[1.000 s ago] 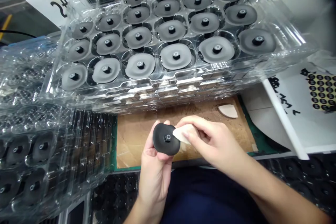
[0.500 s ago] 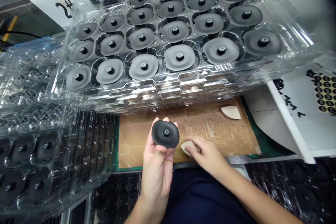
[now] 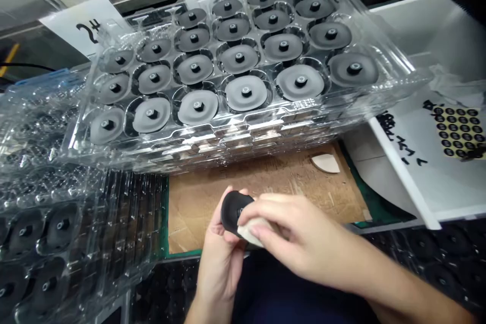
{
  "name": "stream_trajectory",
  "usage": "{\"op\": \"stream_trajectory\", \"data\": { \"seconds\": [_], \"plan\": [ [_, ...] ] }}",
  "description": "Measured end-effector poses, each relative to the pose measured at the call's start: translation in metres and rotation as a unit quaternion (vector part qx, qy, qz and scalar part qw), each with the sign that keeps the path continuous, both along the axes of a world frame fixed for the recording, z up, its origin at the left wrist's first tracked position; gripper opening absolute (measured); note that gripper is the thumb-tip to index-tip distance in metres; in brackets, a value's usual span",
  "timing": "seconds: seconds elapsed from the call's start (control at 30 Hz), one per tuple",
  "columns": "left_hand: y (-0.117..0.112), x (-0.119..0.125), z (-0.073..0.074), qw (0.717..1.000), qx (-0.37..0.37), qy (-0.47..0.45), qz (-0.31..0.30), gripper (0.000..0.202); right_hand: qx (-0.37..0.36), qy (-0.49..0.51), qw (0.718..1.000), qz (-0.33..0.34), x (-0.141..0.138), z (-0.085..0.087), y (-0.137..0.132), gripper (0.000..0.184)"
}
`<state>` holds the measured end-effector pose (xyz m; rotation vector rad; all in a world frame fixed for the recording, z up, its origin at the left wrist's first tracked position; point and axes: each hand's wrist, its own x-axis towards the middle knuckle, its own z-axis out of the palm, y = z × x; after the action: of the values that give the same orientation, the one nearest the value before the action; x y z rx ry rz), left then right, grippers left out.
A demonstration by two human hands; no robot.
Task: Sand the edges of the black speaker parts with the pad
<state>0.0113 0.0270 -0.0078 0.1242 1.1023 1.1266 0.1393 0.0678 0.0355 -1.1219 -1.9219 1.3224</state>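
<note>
My left hand [image 3: 224,248] grips a black oval disc [image 3: 230,210] with a small raised hub in its middle, held above the edge of the cardboard sheet [image 3: 197,212]. A cream-coloured pad [image 3: 253,232] is pinched in my right hand [image 3: 292,233], against the lower right side of the disc. My right fingers cover part of the hub and of the disc's right side. Beyond both hands stands a stack of clear plastic trays [image 3: 261,124]; the top one bears several matching black discs [image 3: 246,92] in its pockets.
Another cream pad [image 3: 325,163] lies on the cardboard's right part. On the right, a white bin [image 3: 406,177] holds a sheet of round black stickers [image 3: 459,131] and small black scraps. More stacked clear trays [image 3: 114,223] stand at the left. Paper marked 2# [image 3: 81,25] is behind.
My right hand has brought the cream pad up and left from the cardboard to the disc. The disc has tilted in my left hand. The whole view has shifted slightly.
</note>
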Motion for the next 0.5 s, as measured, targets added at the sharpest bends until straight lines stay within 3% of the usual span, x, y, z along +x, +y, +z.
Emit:
{"op": "stream_trajectory", "data": {
  "seconds": [0.17,0.3,0.37,0.43,0.5],
  "plan": [
    [-0.001,0.000,0.001,0.999,0.009,-0.028,-0.037,0.029,0.071,0.014,0.991,-0.109,-0.006,-0.007,-0.004,0.022],
    [-0.004,-0.006,0.004,0.998,-0.008,-0.038,-0.049,0.050,-0.018,0.020,1.000,-0.006,0.017,0.002,-0.017,0.018],
    [-0.005,-0.007,0.005,0.997,-0.004,-0.052,-0.064,0.056,-0.026,-0.034,0.999,-0.018,0.028,0.006,-0.020,0.019],
    [-0.006,-0.005,0.006,0.996,0.006,-0.060,-0.069,0.061,0.034,-0.094,0.993,-0.062,0.032,0.009,-0.019,0.018],
    [-0.007,-0.002,0.009,0.997,0.005,-0.051,-0.065,0.061,0.161,-0.118,0.975,-0.093,0.028,0.008,-0.012,0.019]
  ]
}}
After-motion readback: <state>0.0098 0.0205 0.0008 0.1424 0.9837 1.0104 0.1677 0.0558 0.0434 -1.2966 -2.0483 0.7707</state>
